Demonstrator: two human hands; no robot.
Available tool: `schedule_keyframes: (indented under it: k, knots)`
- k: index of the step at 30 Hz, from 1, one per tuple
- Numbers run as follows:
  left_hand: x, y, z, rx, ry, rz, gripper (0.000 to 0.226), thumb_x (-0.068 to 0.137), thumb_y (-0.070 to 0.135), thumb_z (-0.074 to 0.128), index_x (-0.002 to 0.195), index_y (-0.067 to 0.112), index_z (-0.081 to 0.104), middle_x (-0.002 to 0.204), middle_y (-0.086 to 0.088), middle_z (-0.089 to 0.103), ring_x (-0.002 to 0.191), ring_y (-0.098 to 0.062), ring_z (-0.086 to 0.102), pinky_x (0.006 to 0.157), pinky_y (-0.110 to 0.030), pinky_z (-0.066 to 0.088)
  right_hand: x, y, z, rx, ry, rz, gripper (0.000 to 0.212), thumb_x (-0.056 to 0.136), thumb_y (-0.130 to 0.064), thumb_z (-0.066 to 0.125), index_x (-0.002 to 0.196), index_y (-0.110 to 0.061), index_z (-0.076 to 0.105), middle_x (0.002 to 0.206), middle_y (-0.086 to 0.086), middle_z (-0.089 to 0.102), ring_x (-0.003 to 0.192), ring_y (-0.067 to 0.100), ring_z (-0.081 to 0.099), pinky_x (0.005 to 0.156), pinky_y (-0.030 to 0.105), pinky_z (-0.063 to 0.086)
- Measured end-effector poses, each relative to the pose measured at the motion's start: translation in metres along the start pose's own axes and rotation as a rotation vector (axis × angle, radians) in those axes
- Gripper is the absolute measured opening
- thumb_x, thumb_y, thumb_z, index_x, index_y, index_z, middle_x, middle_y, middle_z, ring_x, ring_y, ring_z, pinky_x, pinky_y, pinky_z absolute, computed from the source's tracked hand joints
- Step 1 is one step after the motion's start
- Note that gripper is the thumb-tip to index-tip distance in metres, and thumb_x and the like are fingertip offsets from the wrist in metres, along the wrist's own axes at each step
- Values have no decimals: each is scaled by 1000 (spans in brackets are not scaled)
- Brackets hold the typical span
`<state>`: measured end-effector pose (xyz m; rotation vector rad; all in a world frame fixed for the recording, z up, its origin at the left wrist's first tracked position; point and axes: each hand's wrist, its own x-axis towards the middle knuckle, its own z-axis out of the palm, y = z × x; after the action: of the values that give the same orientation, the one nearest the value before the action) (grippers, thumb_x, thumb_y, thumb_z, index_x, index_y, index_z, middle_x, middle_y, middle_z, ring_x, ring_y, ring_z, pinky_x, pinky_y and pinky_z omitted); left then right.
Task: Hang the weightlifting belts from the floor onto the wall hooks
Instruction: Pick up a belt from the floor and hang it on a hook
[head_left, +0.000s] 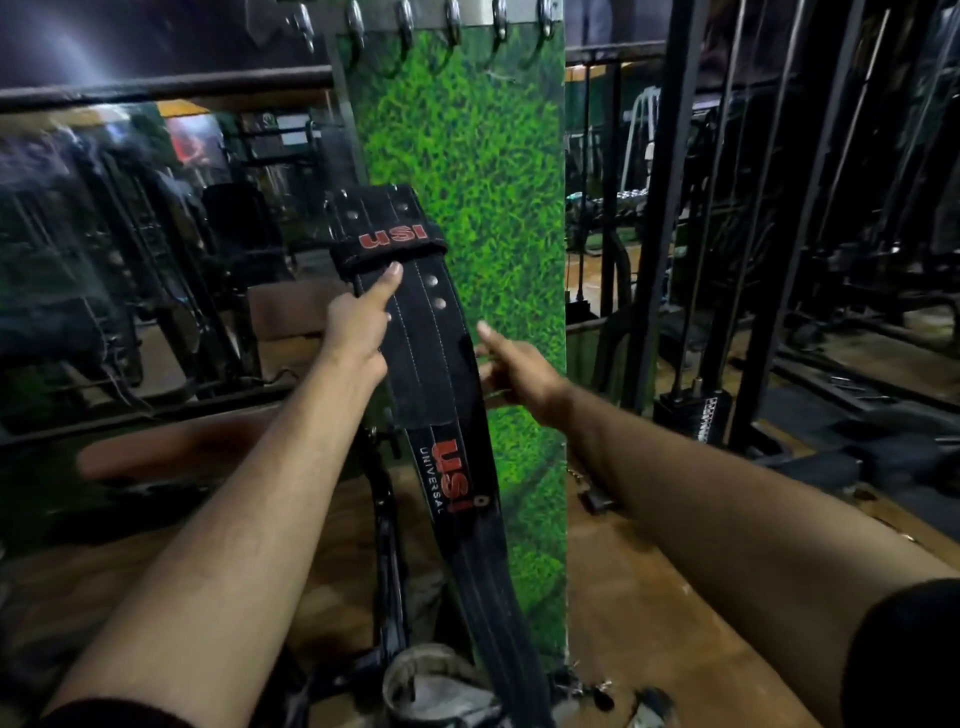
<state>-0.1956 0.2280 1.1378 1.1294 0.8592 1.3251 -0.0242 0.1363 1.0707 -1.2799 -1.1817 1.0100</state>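
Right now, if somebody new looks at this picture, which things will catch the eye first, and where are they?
First comes the long black belt with red USI lettering, held up in the middle of the view against the bright grass-patterned green panel. The left hand grips its left edge, while the right hand is at its right edge. Above, along the panel's top, a row of metal hooks hangs empty.

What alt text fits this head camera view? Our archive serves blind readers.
Two bare hands hold a black weightlifting belt upright against a grass-patterned pillar: left hand gripping its edge, right hand open beside it. Empty metal hooks line the pillar's top.
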Motion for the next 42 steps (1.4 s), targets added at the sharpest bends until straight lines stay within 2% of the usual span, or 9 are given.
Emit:
schedule_keyframes:
  k: [4,10,13,18,23,26,31,37,42]
  knots:
    - [-5,-14,4,-5,-115,33,56,67,43,89,110,11,75,107,-11,78,106,-35,72,90,-54,58,14,-29,10,124,85,-24,48,91,-67,58,92,-21,73,82,2,72,73,17,67,70,30,52]
    - [-10,-30,15,215,-250,76,31,85,35,77,108,15,74,96,2,80,93,-16,75,85,-34,54,30,-55,2,279,175,-140,13,98,-17,64,108,-11,68,88,10,69,60,18,62,48,25,49]
    - [-6,-21,23,195,-284,87,47,80,23,77,122,6,64,101,-5,76,91,-20,73,76,-37,59,33,-51,-14,198,184,-173,15,96,-6,64,110,-11,65,87,4,70,57,8,65,47,24,53]
    - [4,-7,45,-96,-481,-77,49,69,11,64,116,11,53,109,-15,63,102,-30,63,97,-48,52,33,-51,-64,12,4,-136,31,93,-3,68,117,-20,59,99,-3,72,79,13,69,63,32,58]
    - [2,-12,99,190,-152,68,26,100,29,60,118,12,64,107,-8,76,77,-15,75,67,-33,62,35,-63,-110,-265,-312,-14,59,84,12,69,129,-19,46,114,3,71,92,17,74,68,34,63]
    - [5,-21,118,208,-95,141,31,99,27,61,124,10,62,110,-10,76,91,-24,76,77,-44,63,44,-67,-136,-79,-420,2,61,86,2,69,140,-14,45,124,9,68,105,25,71,75,42,61]
    - [2,-20,154,293,-196,203,10,101,19,59,109,17,64,97,0,75,79,-11,72,59,-22,57,76,-77,-144,135,162,-61,70,73,-75,71,111,-16,76,111,8,75,103,31,73,84,47,62]
    - [10,-6,199,306,1,258,37,106,40,42,114,9,62,105,-6,68,79,-13,61,51,-24,52,84,-96,-159,106,183,-307,49,102,-46,55,116,0,62,97,14,73,80,27,70,68,38,60]
    - [25,6,227,339,137,442,42,106,38,42,101,1,61,81,-7,59,59,-13,53,47,-24,45,95,-115,-177,58,144,-394,29,105,-44,49,112,-19,62,87,-5,71,67,6,65,54,24,50]
